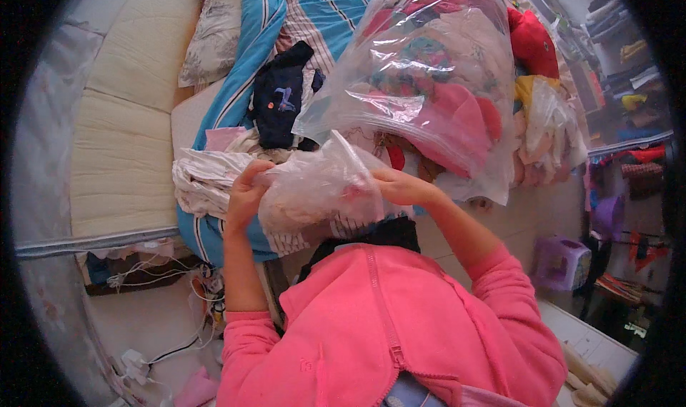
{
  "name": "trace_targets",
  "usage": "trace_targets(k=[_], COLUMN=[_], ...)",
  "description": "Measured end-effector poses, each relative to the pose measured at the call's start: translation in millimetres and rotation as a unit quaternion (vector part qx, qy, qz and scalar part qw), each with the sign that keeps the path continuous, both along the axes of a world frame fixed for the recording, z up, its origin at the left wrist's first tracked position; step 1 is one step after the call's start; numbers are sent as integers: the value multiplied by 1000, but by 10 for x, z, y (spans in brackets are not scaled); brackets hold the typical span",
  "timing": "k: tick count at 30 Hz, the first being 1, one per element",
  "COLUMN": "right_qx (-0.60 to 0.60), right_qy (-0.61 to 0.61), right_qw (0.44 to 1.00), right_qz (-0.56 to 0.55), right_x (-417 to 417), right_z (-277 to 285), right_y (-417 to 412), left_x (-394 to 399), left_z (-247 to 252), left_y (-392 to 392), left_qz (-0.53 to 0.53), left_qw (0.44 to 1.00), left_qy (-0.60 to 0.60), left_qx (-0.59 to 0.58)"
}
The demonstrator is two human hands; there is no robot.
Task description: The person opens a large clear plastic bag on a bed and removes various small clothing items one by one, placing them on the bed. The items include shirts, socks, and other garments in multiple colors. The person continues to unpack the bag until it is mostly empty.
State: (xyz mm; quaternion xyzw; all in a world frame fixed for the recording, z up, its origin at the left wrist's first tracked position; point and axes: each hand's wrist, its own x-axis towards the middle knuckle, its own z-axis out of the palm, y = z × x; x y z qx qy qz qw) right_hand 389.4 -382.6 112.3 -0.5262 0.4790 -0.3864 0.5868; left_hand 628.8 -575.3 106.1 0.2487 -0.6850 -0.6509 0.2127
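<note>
Both hands are on a small clear plastic bag (311, 187) with pale, partly pink contents that I cannot make out. My left hand (249, 192) grips its left side with thumb and fingers. At the right edge, my right hand (402, 186) holds the bag's rim, its fingertips partly hidden by the plastic. Just beyond lies a large clear zip bag (429, 80) stuffed with pink, red and pale cloth items. Folded white patterned cloth (206, 179) is beside my left hand. A dark navy garment (276, 99) with a small printed figure rests farther back on the bed.
The bed has a blue striped cover (321, 5) and a patterned pillow (211, 37). A cream padded panel (126, 139) stands at left. To the right are a red stuffed item (533, 42), another clear bag (552, 123) and a purple plastic stool (560, 262). White cables (153, 270) hang lower left.
</note>
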Motion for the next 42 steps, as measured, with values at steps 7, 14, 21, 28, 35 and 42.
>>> trace_targets(k=[7, 14, 21, 28, 35, 42], right_qx=[-85, -77, -88, -19, 30, 139], right_qy=[145, 134, 129, 54, -16, -177], right_qw=[982, 978, 970, 971, 963, 892], right_qz=[-89, -141, -186, -231, -269, -392], right_x=[220, 233, 593, 252, 102, -245], right_z=[-1165, -1091, -1190, -1136, -1086, -1070], right_y=[-220, -118, -47, 184, 274, 737], left_x=[-422, -868, -1025, -222, -223, 641], left_z=[40, 295, 221, -586, -854, -395], left_y=[232, 705, 787, 35, 451, -711], left_qz=[-157, -222, -170, 130, 101, 408], left_qw=[985, 970, 981, 974, 952, 906], left_qy=[63, 99, 88, -120, -79, 58], left_qx=[-32, 15, 14, -139, 277, 95])
